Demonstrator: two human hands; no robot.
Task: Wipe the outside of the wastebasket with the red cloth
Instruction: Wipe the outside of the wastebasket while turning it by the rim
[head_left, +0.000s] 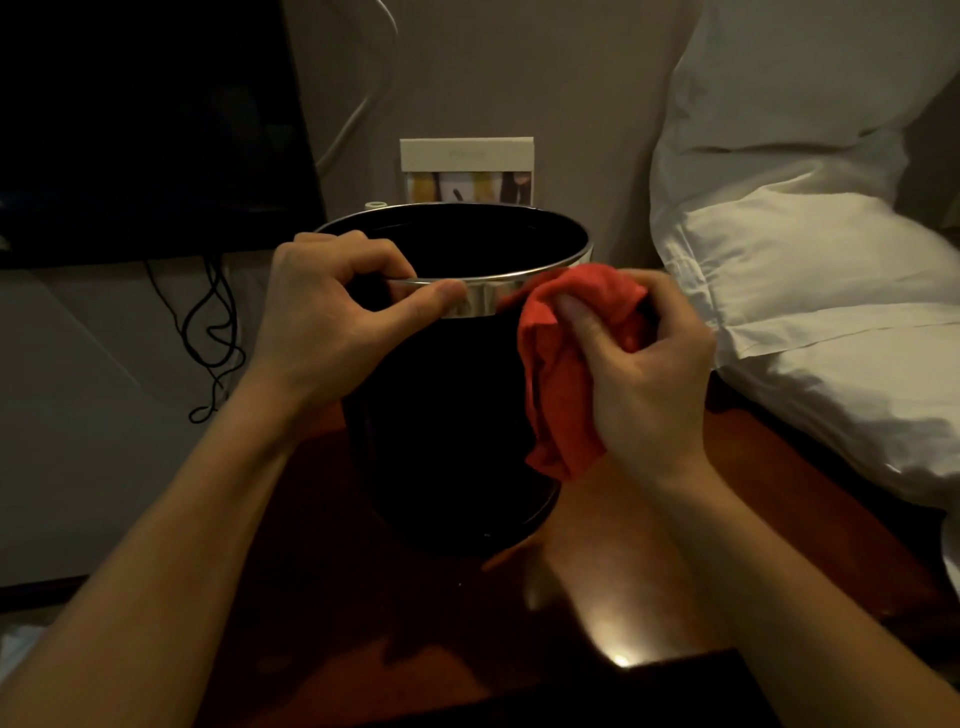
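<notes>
A round black wastebasket (441, 415) with a shiny metal rim stands upright on a dark reddish wooden table (623, 597). My left hand (322, 322) grips the near rim, thumb outside on the metal band and fingers curled inside. My right hand (644, 374) holds a crumpled red cloth (558, 395) pressed against the basket's right outer wall, just below the rim. The cloth hangs down the side from rim level to about halfway down the wall.
White pillows (810, 291) lie close on the right, touching the table's edge. A card stand (467, 169) leans on the wall behind the basket. Black cables (213, 332) dangle at the left below a dark screen (145, 124).
</notes>
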